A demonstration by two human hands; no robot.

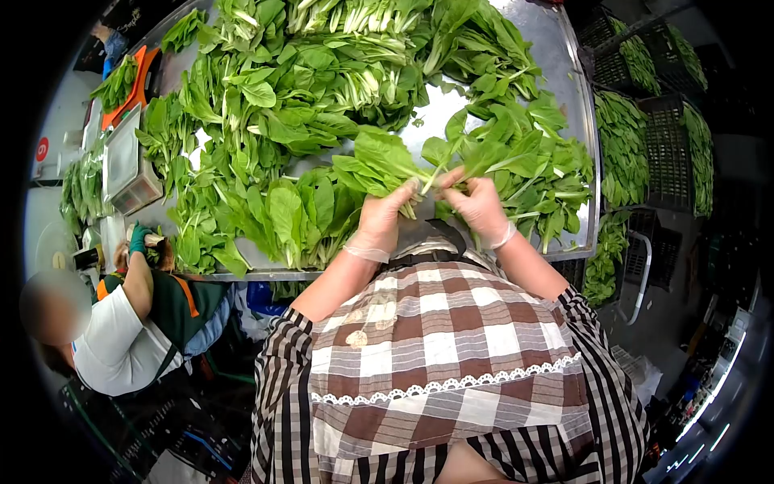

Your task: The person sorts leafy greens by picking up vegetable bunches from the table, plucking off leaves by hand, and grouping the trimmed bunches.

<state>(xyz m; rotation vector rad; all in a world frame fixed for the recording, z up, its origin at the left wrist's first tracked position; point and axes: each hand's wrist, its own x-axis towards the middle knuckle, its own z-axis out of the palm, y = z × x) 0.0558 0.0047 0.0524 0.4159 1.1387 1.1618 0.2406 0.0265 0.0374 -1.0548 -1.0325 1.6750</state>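
1. Both hands, in thin clear gloves, meet at the near edge of the metal worktop (556, 44). In the left hand (380, 222) is a small bunch of broad-leaved green vegetables with pale stems (385, 157), grasped near the stem ends, its leaves pointing far and left.
2. Bent fingers bring the right hand (481, 208) close to those stems, beside more loose leaves; whether it grips a stem or only touches one, I cannot tell.
3. Judging by the pose, the step in hand is handling the bunch at its stem ends: the left hand supports, the right works at the stems. Any next move calls for a steady left grasp and light right fingertips, since the leaves look soft and could tear or slip.
4. To the right of the bunch lies a loose heap of similar greens (556, 153); far and left, thick rows of leafy greens (322, 73) cover much of the worktop.
5. Along the left side stand a box with a pale top and clear sides (125, 161) and an orange holder (145, 81) with greens on it. Near left, a person in a white shirt (117, 343) works with a green-gloved hand (139, 237).
6. Beyond the right edge, black plastic crates (668, 153) stand among packed greens.
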